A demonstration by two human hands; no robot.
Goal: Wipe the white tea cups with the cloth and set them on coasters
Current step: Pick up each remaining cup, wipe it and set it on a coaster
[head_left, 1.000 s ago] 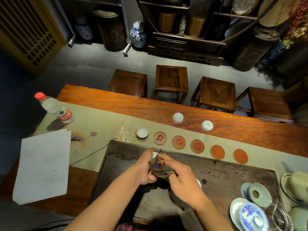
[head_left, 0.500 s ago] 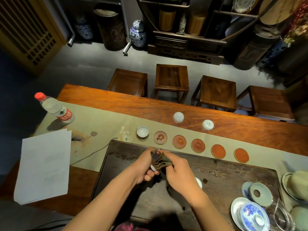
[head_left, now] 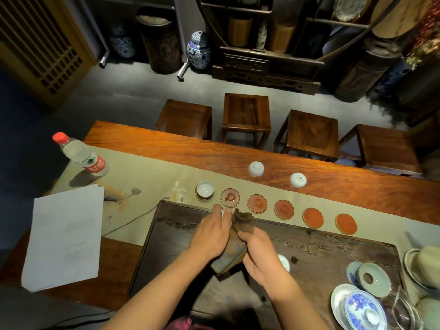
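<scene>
- Both hands have shifted up toward the coasters since the earlier frame — the left hand (head_left: 212, 231) curls round a white cup (head_left: 225, 217), mostly hidden.
- Right hand (head_left: 258, 251) pinches the brown cloth (head_left: 238, 244) beside those fingers.
- Just beyond the fingertips: one upright cup on a coaster (head_left: 204, 189) — nothing visible inside — then five bare coasters (head_left: 284, 209).
- Farther off, two cups (head_left: 256, 168) lie upturned.
</scene>
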